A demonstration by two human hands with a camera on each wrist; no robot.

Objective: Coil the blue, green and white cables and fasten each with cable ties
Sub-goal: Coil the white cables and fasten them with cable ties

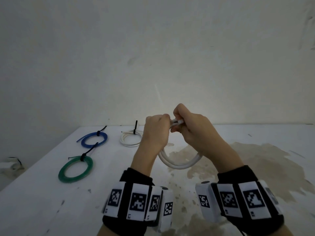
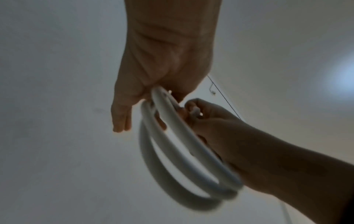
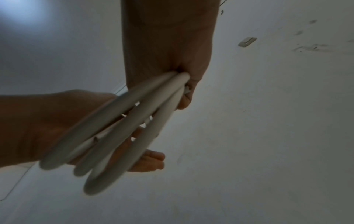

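White cable (image 1: 179,163) hangs looped above the table (image 1: 42,201), its top gripped by both your hands. Your left hand (image 1: 154,132) and right hand (image 1: 192,132) curl tightly round it.

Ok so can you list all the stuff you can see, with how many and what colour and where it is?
Coiled blue cable: one, blue, far left of the table, with black cable ties on it.
Coiled green cable: one, green, near left of the table, with a black tie at its top.
Thin coiled white cable: one, white, far middle of the table, black tie sticking up.
Thick white cable loops: one bundle, white, held in the air above the table.
White table: one, white with brownish stains on its right part.
Wrist bands with black-and-white square markers: two, one on each wrist.
Left hand: grips the thick loops.
Right hand: grips the same loops at the top.
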